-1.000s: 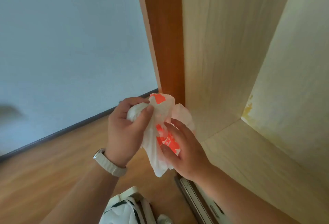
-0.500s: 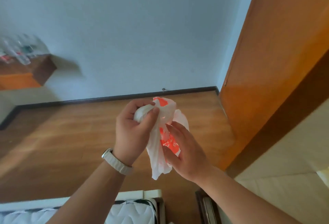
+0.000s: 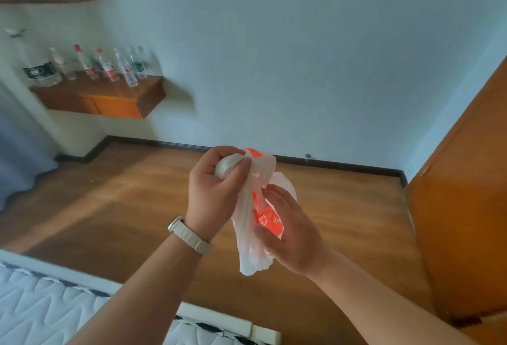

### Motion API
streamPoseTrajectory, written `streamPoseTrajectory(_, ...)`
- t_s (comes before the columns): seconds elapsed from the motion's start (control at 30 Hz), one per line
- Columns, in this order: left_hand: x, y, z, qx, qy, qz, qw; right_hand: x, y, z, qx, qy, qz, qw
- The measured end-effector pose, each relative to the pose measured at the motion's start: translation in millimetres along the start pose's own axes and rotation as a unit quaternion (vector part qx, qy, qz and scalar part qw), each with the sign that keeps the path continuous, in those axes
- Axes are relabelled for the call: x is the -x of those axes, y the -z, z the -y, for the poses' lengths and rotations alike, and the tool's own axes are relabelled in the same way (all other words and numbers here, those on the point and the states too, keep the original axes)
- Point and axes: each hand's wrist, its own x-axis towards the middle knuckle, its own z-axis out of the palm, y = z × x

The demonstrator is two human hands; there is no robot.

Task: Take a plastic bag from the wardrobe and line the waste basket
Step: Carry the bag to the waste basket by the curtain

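Unbunching the bag, held mid-frame above the floor; basket not in view. Left hand clenches the wadded top, right hand pinches the orange-printed lower part. Best bet, I judge: find the mouth, ease the two sides apart and shake it open. Don't tug hard, since thin film may tear. Floor looks wide and free ahead and left of centre. Door edge sits close at frame right, bed corner at the bottom. Shelf with bottles is upper left, well apart.
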Motion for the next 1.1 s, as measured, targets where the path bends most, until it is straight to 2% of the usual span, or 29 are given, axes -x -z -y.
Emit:
streamPoseTrajectory(0.3, -44, 13, 19, -0.041, 0.014, -0.102, 0.994, -81, -33, -16, -0.049, 0.058, 0.059, 0.995)
streamPoseTrajectory(0.53, -122, -9, 56, -0.102, 0.037, -0.191, 0.976, -174, -52, -76, -0.1, 0.094, 0.124, 0.983)
streamPoseTrajectory(0.9, -274, -78, 101, -0.168, 0.088, -0.281, 0.941, -333, -18, -179, -0.168, 0.116, 0.216, 0.955)
streamPoseTrajectory(1.1, -323, -109, 118, -0.164, 0.1, -0.31, 0.931, -380, -10, -208, -0.146, 0.133, 0.217, 0.956)
